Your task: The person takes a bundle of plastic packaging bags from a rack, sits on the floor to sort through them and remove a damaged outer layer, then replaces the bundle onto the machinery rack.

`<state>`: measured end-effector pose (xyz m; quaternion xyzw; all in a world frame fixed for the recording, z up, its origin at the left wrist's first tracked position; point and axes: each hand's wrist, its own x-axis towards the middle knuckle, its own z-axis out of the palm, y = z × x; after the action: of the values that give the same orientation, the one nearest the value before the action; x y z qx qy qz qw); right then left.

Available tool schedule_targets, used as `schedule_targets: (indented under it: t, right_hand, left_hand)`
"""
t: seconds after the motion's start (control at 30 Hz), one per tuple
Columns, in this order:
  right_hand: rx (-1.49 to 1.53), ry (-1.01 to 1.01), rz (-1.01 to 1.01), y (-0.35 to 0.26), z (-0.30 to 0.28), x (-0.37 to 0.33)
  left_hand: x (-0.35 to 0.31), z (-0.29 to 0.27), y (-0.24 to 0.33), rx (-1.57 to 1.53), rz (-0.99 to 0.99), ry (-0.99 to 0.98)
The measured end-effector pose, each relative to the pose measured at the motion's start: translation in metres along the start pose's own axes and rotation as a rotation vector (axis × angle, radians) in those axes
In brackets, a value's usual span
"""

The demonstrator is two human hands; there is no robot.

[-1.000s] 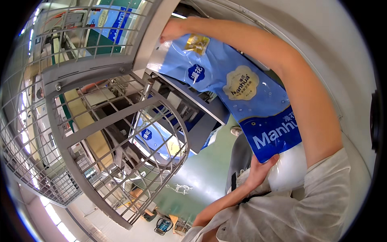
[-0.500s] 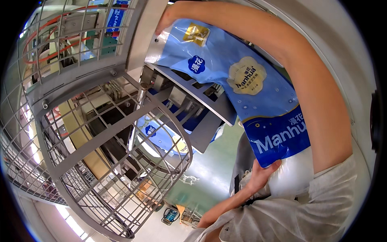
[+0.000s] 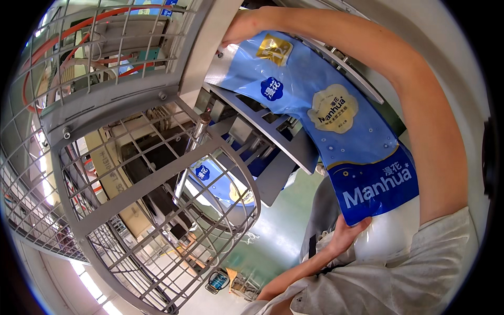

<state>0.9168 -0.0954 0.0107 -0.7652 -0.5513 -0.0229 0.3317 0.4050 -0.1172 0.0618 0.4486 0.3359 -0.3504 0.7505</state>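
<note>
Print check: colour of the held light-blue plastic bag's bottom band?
Bottom band: dark blue, in head view.

A creased, pale beige short-sleeved shirt [image 3: 383, 281] is worn with grey trousers [image 3: 326, 203].

- On the dark blue band [image 3: 375, 189] at the lower end of the blue bag [image 3: 312, 121]: one large white word in Latin letters, with smaller white characters above it.
- On the cream badge [image 3: 333, 107] midway along the blue bag: dark Latin letters and characters, with finer lines.
- On the round blue badge [image 3: 272, 89] nearer the blue bag's upper end: white characters.
- On the gold square [image 3: 275, 50] beside that: a pale number.
- On the second bag [image 3: 217, 182], below and left of the blue bag: white characters on blue.
- On the tan beam [image 3: 111, 165], well left of the blue bag: dark stamped marks.
</note>
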Motion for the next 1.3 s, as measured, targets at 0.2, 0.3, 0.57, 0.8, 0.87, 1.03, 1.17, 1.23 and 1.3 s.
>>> schedule_targets:
  t: [0.2, 0.3, 0.57, 0.8, 0.87, 1.03, 1.17, 1.23, 1.3]
  right_hand:
    - [-0.156, 0.125, -0.265, 0.048, 0.025, 0.012]
    - [-0.129, 0.199, -0.293, 0.067, 0.041, 0.025]
    - [-0.073, 0.136, -0.166, 0.071, 0.038, 0.037]
    - [-0.052, 0.087, -0.097, 0.062, 0.035, 0.047]
    - [-0.06, 0.077, -0.065, 0.063, 0.036, 0.048]
    - [-0.054, 0.071, 0.035, 0.067, 0.038, 0.045]
    - [-0.064, 0.043, 0.092, 0.058, 0.042, 0.044]
    - [-0.075, 0.031, 0.119, 0.056, 0.043, 0.043]
    - [-0.09, 0.025, 0.158, 0.053, 0.04, 0.039]
  left_hand:
    - [0.0, -0.002, 0.005, 0.094, -0.022, -0.038]
    - [0.001, -0.002, 0.003, 0.117, -0.011, -0.036]
    - [-0.001, -0.003, 0.0, 0.061, -0.018, -0.025]
    - [0.0, -0.002, -0.004, 0.018, 0.001, -0.004]
    - [-0.001, 0.0, -0.003, 0.023, 0.001, 0.004]
    - [-0.005, 0.002, 0.0, 0.061, -0.01, 0.017]
    - [-0.003, 0.002, -0.008, 0.018, 0.026, 0.016]
    - [-0.002, 0.004, -0.008, 0.058, 0.049, 0.028]
    - [-0.001, 0.001, -0.008, 0.041, 0.054, 0.0]
